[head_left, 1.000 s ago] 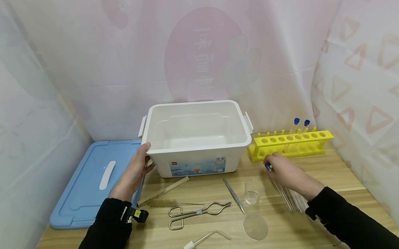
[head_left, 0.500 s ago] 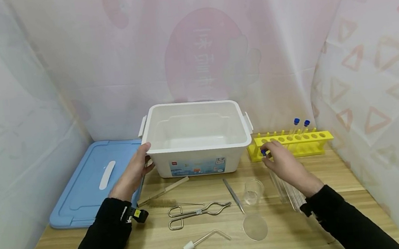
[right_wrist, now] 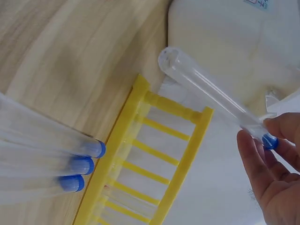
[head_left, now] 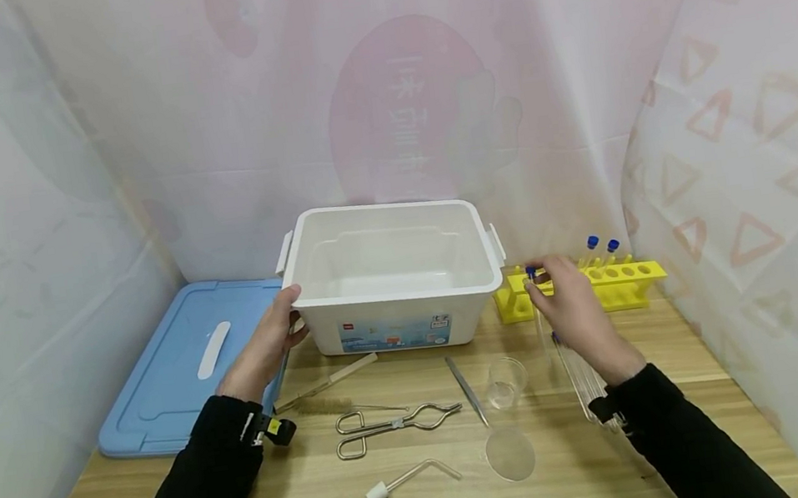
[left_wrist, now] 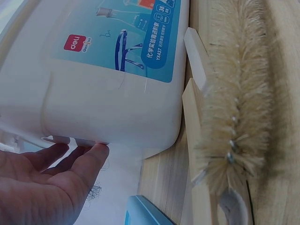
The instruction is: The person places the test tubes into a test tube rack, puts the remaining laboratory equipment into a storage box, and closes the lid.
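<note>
My right hand (head_left: 580,318) pinches a clear test tube (right_wrist: 206,89) near its blue cap (right_wrist: 269,141), above the left end of the yellow test tube rack (head_left: 629,273). In the head view the tube hangs upright, cap up. Two blue-capped test tubes (head_left: 592,243) stand in the rack. More capped tubes (right_wrist: 47,145) lie on the table below my right wrist. My left hand (head_left: 263,342) grips the left side of the white storage box (head_left: 400,316) at its front corner; the right wrist view shows only part of this box.
A blue lid (head_left: 166,380) lies left. In front of the box lie test tube brushes (left_wrist: 236,84), crucible tongs (head_left: 395,424), tweezers (head_left: 467,391), a small beaker (head_left: 506,382), a round glass disc (head_left: 511,454) and a bent glass tube with white stopper (head_left: 378,495).
My right hand has lifted the test tube off the table and moved it up and back, turning it upright at the rack's left end. The left hand stays on the box.
</note>
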Tool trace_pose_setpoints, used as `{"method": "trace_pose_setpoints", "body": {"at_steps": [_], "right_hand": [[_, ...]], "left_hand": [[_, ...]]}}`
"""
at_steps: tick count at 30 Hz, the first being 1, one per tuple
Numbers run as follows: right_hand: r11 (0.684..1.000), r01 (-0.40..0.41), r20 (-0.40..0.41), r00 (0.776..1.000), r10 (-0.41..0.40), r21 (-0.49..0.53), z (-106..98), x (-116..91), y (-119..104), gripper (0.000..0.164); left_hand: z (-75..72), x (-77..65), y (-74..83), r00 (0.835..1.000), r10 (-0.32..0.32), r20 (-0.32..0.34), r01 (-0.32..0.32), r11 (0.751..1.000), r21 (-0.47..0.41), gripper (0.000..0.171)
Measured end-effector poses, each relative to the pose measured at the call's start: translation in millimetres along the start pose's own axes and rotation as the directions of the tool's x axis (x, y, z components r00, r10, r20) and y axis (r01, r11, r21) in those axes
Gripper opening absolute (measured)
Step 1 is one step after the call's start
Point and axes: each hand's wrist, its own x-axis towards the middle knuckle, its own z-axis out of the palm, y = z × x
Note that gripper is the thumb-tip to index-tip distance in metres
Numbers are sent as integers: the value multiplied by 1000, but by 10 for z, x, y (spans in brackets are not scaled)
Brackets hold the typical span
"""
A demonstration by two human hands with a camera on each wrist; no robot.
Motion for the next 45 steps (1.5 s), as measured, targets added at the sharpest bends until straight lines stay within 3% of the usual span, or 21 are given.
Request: {"method": "trace_pose_setpoints", "body": {"at_steps": [14, 23, 35, 45], "right_hand": [[996, 1, -152, 988, 13, 91, -64, 112, -105, 33], [980, -59, -192, 977, 96, 192, -78, 211, -139, 34], [951, -49, -325, 933, 153, 305, -81, 313, -164, 32], [925, -37, -382, 904, 192, 378, -84, 290, -182, 29]], "left_hand": [[-12, -8, 0, 1000, 2, 8, -2, 1000, -1, 88], [-14, -1, -2, 1000, -5, 1, 5, 1000, 8, 89], [-41, -34, 3, 1000, 8, 8, -8, 1000, -2, 88], [-69, -64, 1, 1000, 9, 9, -9, 1000, 6, 88]]}}
